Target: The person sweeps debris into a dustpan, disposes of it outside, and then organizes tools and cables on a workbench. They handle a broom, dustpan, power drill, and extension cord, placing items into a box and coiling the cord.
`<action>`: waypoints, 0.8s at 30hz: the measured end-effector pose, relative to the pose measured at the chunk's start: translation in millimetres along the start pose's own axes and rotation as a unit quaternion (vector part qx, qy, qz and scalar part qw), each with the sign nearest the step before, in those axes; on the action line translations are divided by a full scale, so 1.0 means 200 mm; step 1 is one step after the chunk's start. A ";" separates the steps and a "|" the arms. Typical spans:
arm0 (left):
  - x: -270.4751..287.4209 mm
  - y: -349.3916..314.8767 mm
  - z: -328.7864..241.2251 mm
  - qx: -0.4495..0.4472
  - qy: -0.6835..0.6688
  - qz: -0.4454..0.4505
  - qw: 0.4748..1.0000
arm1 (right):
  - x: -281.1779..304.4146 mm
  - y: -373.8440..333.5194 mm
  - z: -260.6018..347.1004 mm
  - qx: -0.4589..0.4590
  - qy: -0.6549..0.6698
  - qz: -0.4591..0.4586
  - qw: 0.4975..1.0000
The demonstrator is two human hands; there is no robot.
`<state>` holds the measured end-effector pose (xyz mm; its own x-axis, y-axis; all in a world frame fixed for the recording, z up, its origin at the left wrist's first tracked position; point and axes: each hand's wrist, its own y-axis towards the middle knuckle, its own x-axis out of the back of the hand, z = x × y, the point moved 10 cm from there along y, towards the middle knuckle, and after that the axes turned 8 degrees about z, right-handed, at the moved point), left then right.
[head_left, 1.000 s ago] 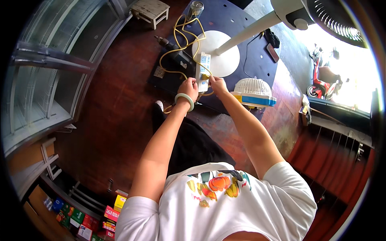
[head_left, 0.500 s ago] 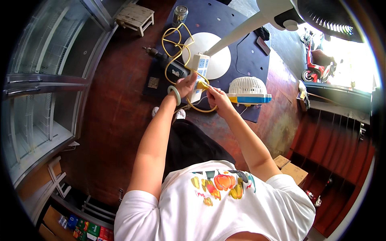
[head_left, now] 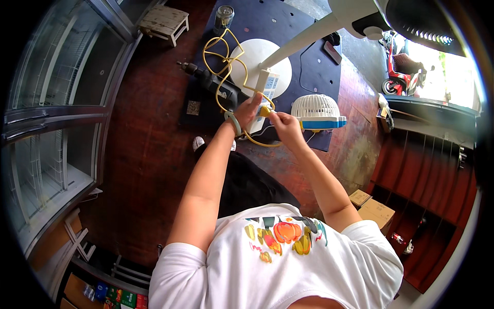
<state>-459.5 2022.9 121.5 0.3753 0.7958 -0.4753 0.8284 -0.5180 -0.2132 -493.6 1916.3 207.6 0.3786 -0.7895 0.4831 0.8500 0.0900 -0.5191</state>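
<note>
Over the dark blue table, my left hand [head_left: 248, 110] is closed around a white power strip [head_left: 269, 81] with blue socket faces, a pale bangle on that wrist. The strip stands tilted, its lower end reaching toward the table's near edge. My right hand [head_left: 287, 127] pinches a yellow plug [head_left: 265, 111] at the strip's lower part. Whether its prongs sit in a socket is hidden. A yellow cord [head_left: 225, 76] runs from there in loose loops across the table. Beside my left hand lies a dark power drill [head_left: 222, 91].
A standing fan's round white base [head_left: 281, 77] rests behind the strip, its pole slanting right. A caged white-and-blue device [head_left: 315, 106] lies to the right. Also on the table are a can [head_left: 224, 18] and a phone [head_left: 332, 52]. A wooden stool [head_left: 164, 23] stands far left.
Both hands have shifted a little right with the power strip, which leans more to the right. The yellow plug stays at the strip, in my right fingers.
</note>
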 end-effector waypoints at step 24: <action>0.14 0.17 0.15 0.019 -0.209 0.010 0.978 | -0.24 -0.32 -0.22 -0.098 0.169 0.212 0.958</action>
<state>-433.2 2017.7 76.2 0.1822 0.5914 -0.7855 0.8033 -0.5502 -0.2279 -582.1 1922.4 186.9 0.5059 -0.8617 -0.0391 0.5481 0.3561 -0.7568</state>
